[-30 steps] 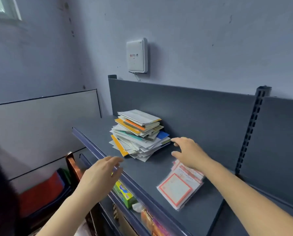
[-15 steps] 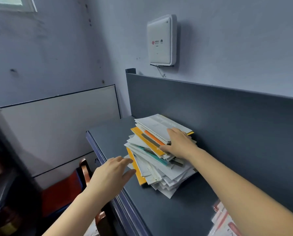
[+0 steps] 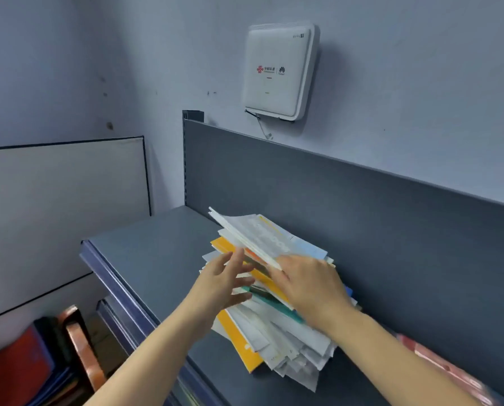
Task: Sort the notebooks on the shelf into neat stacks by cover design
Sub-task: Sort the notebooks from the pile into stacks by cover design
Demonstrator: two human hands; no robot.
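A messy pile of notebooks (image 3: 274, 341) with white, yellow, orange and teal covers lies on the grey shelf (image 3: 157, 253) against its back panel. My right hand (image 3: 309, 285) grips the near edge of the top white notebooks (image 3: 262, 235) and tilts them up off the pile. My left hand (image 3: 224, 285) is at the pile's left side with fingers spread and straight, touching the edges of the middle notebooks.
A white router box (image 3: 280, 71) hangs on the wall above the shelf's back panel (image 3: 362, 218). Red-and-white packets (image 3: 450, 373) lie on the shelf at the right. A lower shelf edge (image 3: 116, 320), a wooden chair (image 3: 80, 347) and a red item (image 3: 13, 367) sit at lower left.
My right hand went from resting on the pile to lifting the top white notebooks. My left hand rose from the shelf edge to the pile's side. The view moved closer.
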